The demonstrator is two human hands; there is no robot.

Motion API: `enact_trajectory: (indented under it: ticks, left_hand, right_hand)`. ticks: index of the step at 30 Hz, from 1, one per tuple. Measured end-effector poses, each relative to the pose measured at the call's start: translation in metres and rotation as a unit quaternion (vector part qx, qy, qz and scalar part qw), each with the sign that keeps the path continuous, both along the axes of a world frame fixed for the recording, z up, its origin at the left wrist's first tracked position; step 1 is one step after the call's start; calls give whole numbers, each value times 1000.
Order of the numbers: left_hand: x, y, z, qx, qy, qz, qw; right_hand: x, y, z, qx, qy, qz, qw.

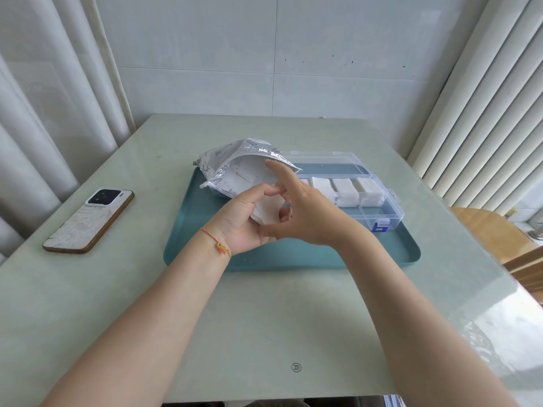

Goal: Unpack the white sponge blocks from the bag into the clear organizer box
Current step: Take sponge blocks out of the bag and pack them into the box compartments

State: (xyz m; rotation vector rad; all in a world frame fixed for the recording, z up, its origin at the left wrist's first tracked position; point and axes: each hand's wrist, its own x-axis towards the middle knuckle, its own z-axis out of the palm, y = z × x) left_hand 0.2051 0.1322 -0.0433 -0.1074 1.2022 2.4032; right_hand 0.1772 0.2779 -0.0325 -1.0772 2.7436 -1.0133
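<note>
phone, teal tray, table, curtains

Soft, even daylight fills the room, brightest at the right of the frame, where glare washes over the table at its lower right corner. Shadows are faint. Wide-angle distortion bows the curtains at both edges. Focus is slightly soft throughout.
</note>
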Motion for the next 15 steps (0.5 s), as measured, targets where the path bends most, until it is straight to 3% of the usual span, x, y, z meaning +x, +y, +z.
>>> enact_trajectory:
  ticks: [6, 10, 15]
  left_hand:
    - [-4, -1, -4, 27, 3, 26, 999]
    - [-4, -2, -7, 18, 50, -21, 998]
    - [-7, -1, -14, -38, 61, -29, 997]
  right_hand:
    - [-2, 4, 2, 19, -2, -6, 1000]
    - [-4, 2, -1, -1, 4, -16, 1000]
    - [-1, 0, 2, -11, -6, -6, 1000]
